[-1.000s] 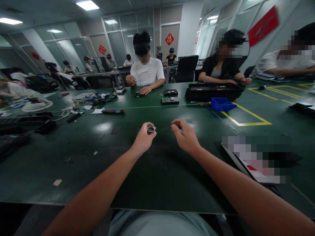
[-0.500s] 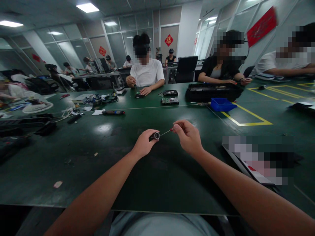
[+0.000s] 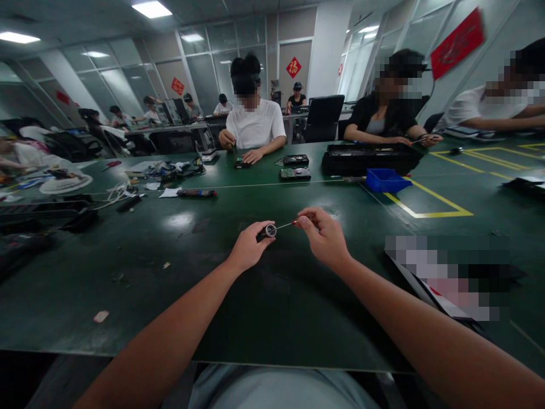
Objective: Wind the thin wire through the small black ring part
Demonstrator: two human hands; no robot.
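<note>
My left hand (image 3: 250, 245) is closed around a small dark cylindrical part (image 3: 270, 230), whose round, pale-rimmed open end faces me and a little to the right. Between thumb and fingers, my right hand (image 3: 322, 232) grips a screwdriver (image 3: 294, 222) by its reddish handle. Its thin metal shaft points left, and the tip meets the rim or mouth of the cylinder; exactly where it touches is too small to tell. Both hands are held just above the green table (image 3: 272, 318).
A dark pen-like tool (image 3: 196, 193) lies ahead to the left. Circuit-board drives (image 3: 295, 174), a blue scoop-shaped tray (image 3: 386, 180) and a long black casing (image 3: 369, 158) sit farther back. Cables (image 3: 168, 170) clutter the left. A co-worker (image 3: 255, 128) works opposite.
The cylinder's open end has turned slightly more toward me, and the screwdriver has shifted a little up and left. Both hands keep their grip.
</note>
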